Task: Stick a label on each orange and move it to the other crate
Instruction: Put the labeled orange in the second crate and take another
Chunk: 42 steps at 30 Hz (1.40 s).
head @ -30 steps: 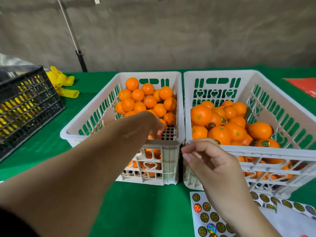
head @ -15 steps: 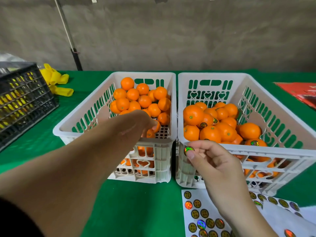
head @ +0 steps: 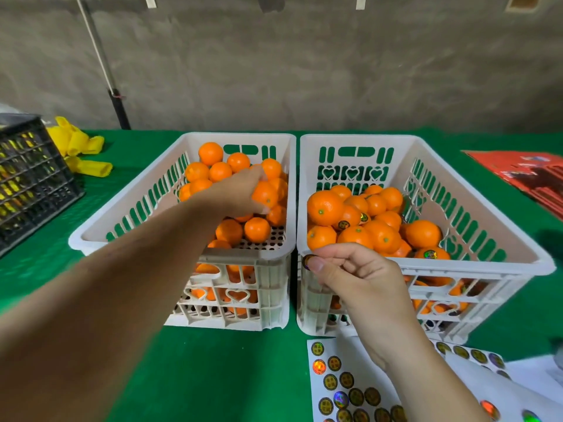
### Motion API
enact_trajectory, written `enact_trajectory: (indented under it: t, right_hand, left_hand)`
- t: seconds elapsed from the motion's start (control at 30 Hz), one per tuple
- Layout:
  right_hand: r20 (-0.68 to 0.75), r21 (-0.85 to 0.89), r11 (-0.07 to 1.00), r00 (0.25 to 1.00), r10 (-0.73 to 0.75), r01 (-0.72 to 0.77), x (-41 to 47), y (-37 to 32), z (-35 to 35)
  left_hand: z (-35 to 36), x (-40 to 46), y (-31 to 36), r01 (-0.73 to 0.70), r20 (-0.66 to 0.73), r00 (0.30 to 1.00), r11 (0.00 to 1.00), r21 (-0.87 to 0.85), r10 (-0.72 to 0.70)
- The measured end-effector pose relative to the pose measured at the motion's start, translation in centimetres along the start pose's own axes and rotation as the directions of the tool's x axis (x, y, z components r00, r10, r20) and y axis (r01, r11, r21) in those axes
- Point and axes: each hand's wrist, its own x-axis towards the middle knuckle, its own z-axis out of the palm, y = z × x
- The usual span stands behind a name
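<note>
- Lighting: even, fairly bright, soft shadows under your crates (head: 426, 263).
- Blur: your left forearm (head: 91, 315) smeared.
- Distortion: wide-angle bowing at edges.

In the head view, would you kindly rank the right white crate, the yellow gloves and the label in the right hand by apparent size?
1. right white crate
2. yellow gloves
3. label, mostly hidden by the right hand

An orange (head: 265, 194) sits atop the left crate's (head: 128, 208) heap; a round label (head: 307, 261) hangs before the right crate (head: 475, 220).
</note>
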Motion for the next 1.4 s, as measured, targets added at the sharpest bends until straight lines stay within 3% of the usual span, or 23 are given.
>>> enact_trajectory:
  t: [0.07, 0.17, 0.23, 0.3, 0.33, 0.4, 0.5, 0.67, 0.8, 0.97, 1.13, 1.4]
  right_hand:
    - [0.007, -0.019, 1.0, 1.0, 0.006, -0.006, 0.1, -0.1, -0.1]
    - [0.017, -0.017, 1.0, 1.0, -0.011, 0.011, 0.0, 0.0, -0.2]
    - [0.034, -0.013, 0.999, 0.999, -0.034, 0.035, -0.4, 0.1, -0.1]
    - [0.043, -0.032, 0.998, 0.998, -0.05, 0.052, -1.4, 0.6, 0.0]
    - [0.046, -0.043, 0.998, 0.998, -0.047, 0.049, -2.1, 0.9, 0.0]
    - [0.048, -0.05, 0.999, 0.999, -0.018, 0.021, -3.5, 2.1, 0.2]
    - [0.027, -0.01, 0.997, 0.997, 0.072, -0.072, -5.1, 4.3, 0.0]
    - [0.007, -0.131, 0.951, 0.959, 0.285, -0.281, -6.5, 7.8, -1.2]
    - [0.027, -0.177, 0.933, 0.946, 0.324, -0.315, -7.3, 8.9, -1.6]
    - [-0.117, -0.155, 0.947, 0.957, 0.265, -0.281, -7.4, 9.1, -2.8]
    - [0.028, -0.252, 0.924, 0.953, 0.303, -0.286, -7.1, 9.0, -3.1]
    - [0.134, -0.379, 0.874, 0.916, 0.377, -0.304, -6.3, 9.4, -3.4]
  left_hand:
    - [-0.4, -1.3, 0.6, -0.014, -0.199, 0.979, 0.974, -0.227, -0.033]
    - [0.1, -7.3, 3.2, -0.232, -0.545, 0.835, 0.849, -0.475, -0.077]
    - [2.6, -12.5, 4.8, -0.387, -0.678, 0.732, 0.781, -0.49, -0.062]
    - [6.2, -17.2, 5.7, -0.443, -0.745, 0.665, 0.773, -0.454, -0.057]
    - [8.3, -19.1, 5.8, -0.455, -0.744, 0.665, 0.755, -0.472, -0.066]
    - [12.9, -21.9, 6.1, -0.419, -0.67, 0.732, 0.698, -0.581, -0.119]
    - [18.9, -24.1, 6.7, -0.22, -0.459, 0.87, 0.691, -0.688, -0.18]
    - [24.1, -23.6, 7.0, -0.023, -0.185, 0.968, 0.673, -0.739, -0.17]
    - [24.8, -23.4, 7.2, -0.011, -0.109, 0.99, 0.739, -0.674, -0.085]
    - [24.4, -24.1, 7.4, -0.019, -0.137, 0.986, 0.756, -0.654, -0.094]
    - [24.2, -24.3, 7.5, -0.023, -0.156, 0.983, 0.77, -0.637, -0.1]
    - [24.1, -24.3, 7.7, -0.024, -0.162, 0.982, 0.78, -0.625, -0.099]
